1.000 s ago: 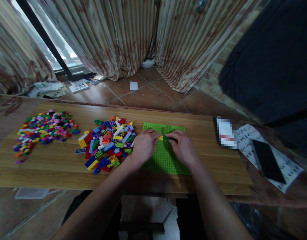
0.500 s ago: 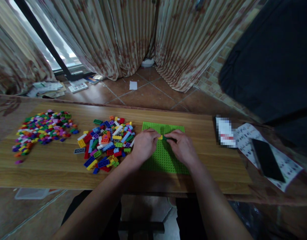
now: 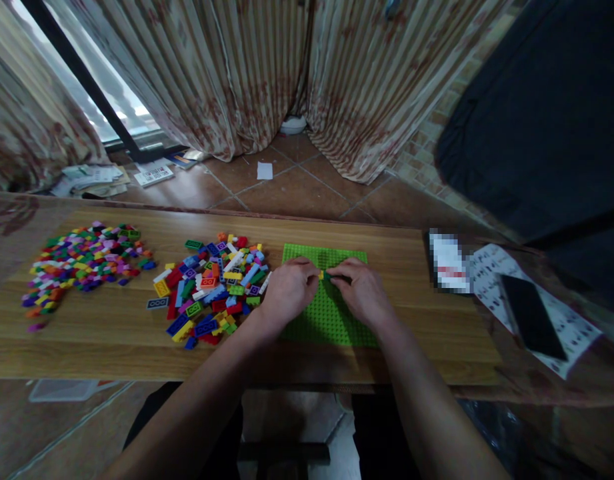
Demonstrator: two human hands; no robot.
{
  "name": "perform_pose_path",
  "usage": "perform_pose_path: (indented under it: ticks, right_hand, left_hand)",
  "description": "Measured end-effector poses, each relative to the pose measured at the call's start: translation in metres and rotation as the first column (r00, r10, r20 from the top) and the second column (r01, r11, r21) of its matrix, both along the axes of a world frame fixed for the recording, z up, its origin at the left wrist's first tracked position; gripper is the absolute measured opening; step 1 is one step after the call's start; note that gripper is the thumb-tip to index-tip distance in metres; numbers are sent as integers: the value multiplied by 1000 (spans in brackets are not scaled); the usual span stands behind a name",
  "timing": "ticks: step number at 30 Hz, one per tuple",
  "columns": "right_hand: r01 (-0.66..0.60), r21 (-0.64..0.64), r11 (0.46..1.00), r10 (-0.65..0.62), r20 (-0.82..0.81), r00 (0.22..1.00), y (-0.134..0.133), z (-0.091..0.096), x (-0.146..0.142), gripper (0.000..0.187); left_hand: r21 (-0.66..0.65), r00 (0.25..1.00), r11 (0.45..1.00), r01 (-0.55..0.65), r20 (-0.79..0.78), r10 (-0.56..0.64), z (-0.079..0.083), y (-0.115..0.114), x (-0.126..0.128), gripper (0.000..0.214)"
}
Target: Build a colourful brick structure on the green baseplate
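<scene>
Over the green baseplate (image 3: 327,327), my left hand (image 3: 293,288) pinches a small yellow toy brick (image 3: 321,274) between thumb and fingertips. Facing it, my right hand (image 3: 359,290) has its fingers closed on a small dark green brick (image 3: 327,275). The two bricks meet or nearly meet between my fingertips; whether they are joined I cannot tell. Left of the baseplate lies a loose pile of larger mixed bricks (image 3: 214,283), close to my left wrist.
Farther left spreads a heap of tiny coloured bricks (image 3: 89,263) on the wooden tabletop (image 3: 427,347). To the right are a partly blurred box (image 3: 449,263), a printed sheet (image 3: 491,267) and a black phone (image 3: 533,317). Striped curtains (image 3: 247,73) hang beyond the table.
The green brick now sits closer against the yellow one, with slightly more of it showing. My hands have barely shifted; the whole view has moved a little.
</scene>
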State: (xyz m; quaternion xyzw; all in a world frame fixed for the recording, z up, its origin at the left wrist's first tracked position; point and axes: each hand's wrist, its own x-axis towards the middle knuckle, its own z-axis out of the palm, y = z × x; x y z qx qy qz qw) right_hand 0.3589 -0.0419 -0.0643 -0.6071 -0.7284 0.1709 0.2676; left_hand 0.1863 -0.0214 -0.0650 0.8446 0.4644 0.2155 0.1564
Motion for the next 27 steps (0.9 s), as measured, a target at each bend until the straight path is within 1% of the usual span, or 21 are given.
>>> perform_pose_path:
  ticks: [4, 9, 12, 15, 18, 23, 27]
  right_hand:
    - [-30, -12, 999, 30, -7, 1000, 2, 1, 2, 20]
    - [-46, -21, 999, 45, -12, 999, 5, 2, 4, 19]
    - [-56, -29, 998, 56, -25, 998, 7, 3, 6, 18]
    - [-80, -45, 996, 78, -53, 996, 8, 3, 9, 18]
    - [-96, -35, 995, 94, -64, 994, 9, 1, 10, 18]
    - [-79, 38, 996, 81, -49, 996, 5, -6, 7, 19]
    - [-73, 94, 993, 78, -54, 995, 1, -12, 8, 21]
  left_hand:
    - [-41, 997, 999, -21, 78, 24, -1, 0, 1, 19]
    - [-110, 983, 986, -128, 116, 141, 0, -1, 2, 13]
    - [-117, 975, 979, -168, 127, 182, -2, 0, 1, 14]
    - [-120, 975, 981, -155, 141, 172, -4, 1, 0, 16]
    - [-134, 978, 980, -145, 133, 163, -3, 1, 0, 16]
    - [-136, 979, 980, -147, 122, 164, -2, 0, 1, 16]
    - [-125, 980, 984, -126, 136, 143, -5, 1, 0, 16]
